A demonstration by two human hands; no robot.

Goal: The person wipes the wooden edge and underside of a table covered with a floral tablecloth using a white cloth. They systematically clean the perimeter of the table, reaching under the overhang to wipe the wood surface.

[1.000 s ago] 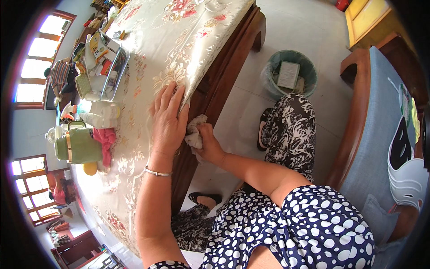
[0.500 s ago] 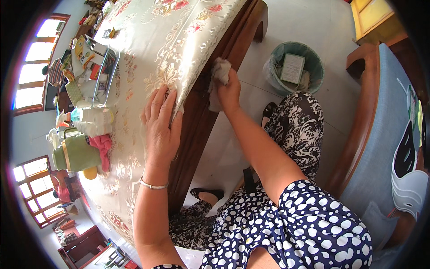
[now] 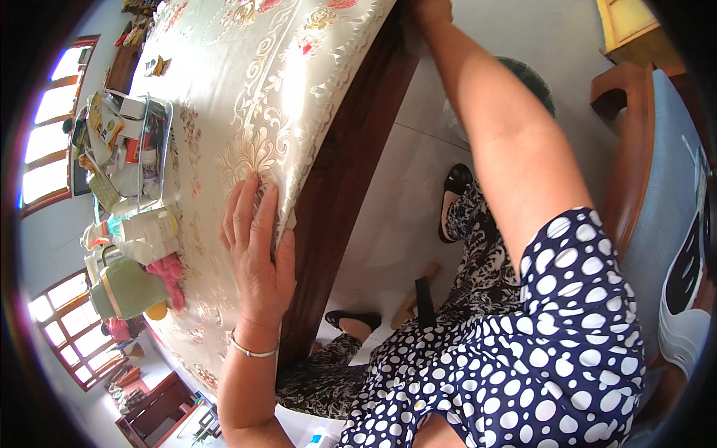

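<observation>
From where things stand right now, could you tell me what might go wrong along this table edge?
The left hand presses flat on the shiny cream floral tablecloth at the edge of the dark wooden table; a slippery cloth could shift and drag the clear plastic tray of small items or the green jug with it. The right hand reaches far along the table side, almost out of view, so balance may suffer.
</observation>
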